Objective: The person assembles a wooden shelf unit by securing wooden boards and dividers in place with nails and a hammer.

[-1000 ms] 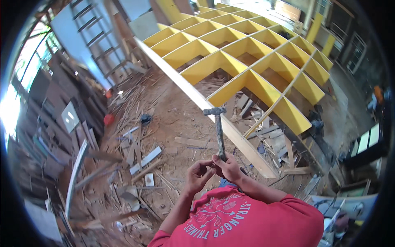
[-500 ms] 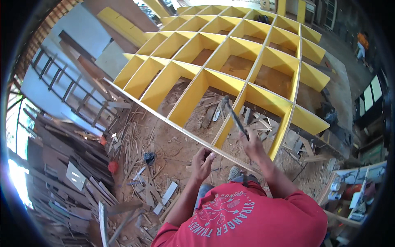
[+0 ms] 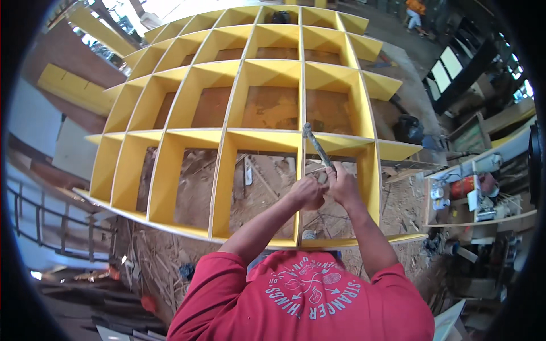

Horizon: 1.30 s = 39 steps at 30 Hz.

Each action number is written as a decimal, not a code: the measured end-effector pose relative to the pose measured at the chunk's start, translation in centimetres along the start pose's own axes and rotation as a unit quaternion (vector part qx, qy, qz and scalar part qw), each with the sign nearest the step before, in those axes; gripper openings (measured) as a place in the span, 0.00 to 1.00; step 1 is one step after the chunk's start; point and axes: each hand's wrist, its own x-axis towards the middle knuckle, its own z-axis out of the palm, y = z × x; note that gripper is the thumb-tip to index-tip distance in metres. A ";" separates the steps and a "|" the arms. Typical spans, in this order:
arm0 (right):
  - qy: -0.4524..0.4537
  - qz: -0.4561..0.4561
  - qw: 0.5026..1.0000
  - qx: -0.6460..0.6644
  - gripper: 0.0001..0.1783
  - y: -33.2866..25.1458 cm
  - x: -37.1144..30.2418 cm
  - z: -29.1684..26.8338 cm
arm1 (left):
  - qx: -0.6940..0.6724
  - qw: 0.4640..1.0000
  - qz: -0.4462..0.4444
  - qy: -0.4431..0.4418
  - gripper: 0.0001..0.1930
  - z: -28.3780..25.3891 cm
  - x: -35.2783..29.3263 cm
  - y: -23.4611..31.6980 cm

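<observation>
In my right hand [image 3: 342, 183] is a hammer [image 3: 320, 150], gripped by its handle with the head pointing up and away. My left hand [image 3: 309, 192] is closed just beside it, over the near part of a long divider. Whatever its fingers hold, if anything, is hidden. Both hands are at the near side of a large yellow grid frame [image 3: 267, 140], built of crossing boards that form open compartments. The hammer head lies in front of a junction of two boards.
Wood scraps [image 3: 162, 264] litter the dirt floor. To the right stands a tray-like wooden box [image 3: 480, 218] with cans and tools. A black bag [image 3: 408, 129] rests beside the frame's right side. A person [image 3: 416, 16] is far off at the upper right.
My left hand has left the frame's near edge board and come forward beside my right hand. The hammer stays in my right hand. The view has turned, shifting the frame leftward.
</observation>
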 end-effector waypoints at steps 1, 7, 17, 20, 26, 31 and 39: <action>0.005 0.006 1.000 -0.009 0.19 -1.4 0.3 -0.4 | -0.005 1.000 0.010 0.001 0.10 -0.1 0.1 -0.3; 0.109 0.053 0.990 0.073 0.18 -7.3 0.4 -2.5 | -0.051 0.996 0.042 0.062 0.09 -0.8 -0.8 0.2; -0.064 0.120 0.987 -0.086 0.22 -5.3 1.3 -0.7 | -0.016 0.999 0.047 0.000 0.11 -0.3 -0.6 -0.2; -0.111 0.105 0.979 -0.137 0.22 -5.2 1.9 -1.7 | -0.013 0.999 0.038 -0.005 0.10 -0.3 -0.6 -0.2; -0.069 0.106 0.990 -0.067 0.23 -3.0 1.9 -1.1 | 0.006 1.000 0.005 -0.020 0.11 0.2 -0.1 0.2; -0.136 0.096 0.982 -0.087 0.25 -1.9 3.3 -2.8 | 0.031 0.999 0.003 -0.007 0.10 -0.5 -0.7 0.9; 0.048 0.138 0.972 0.182 0.26 1.4 -4.3 -3.0 | -0.216 0.913 -0.087 0.336 0.03 -6.1 0.1 -3.8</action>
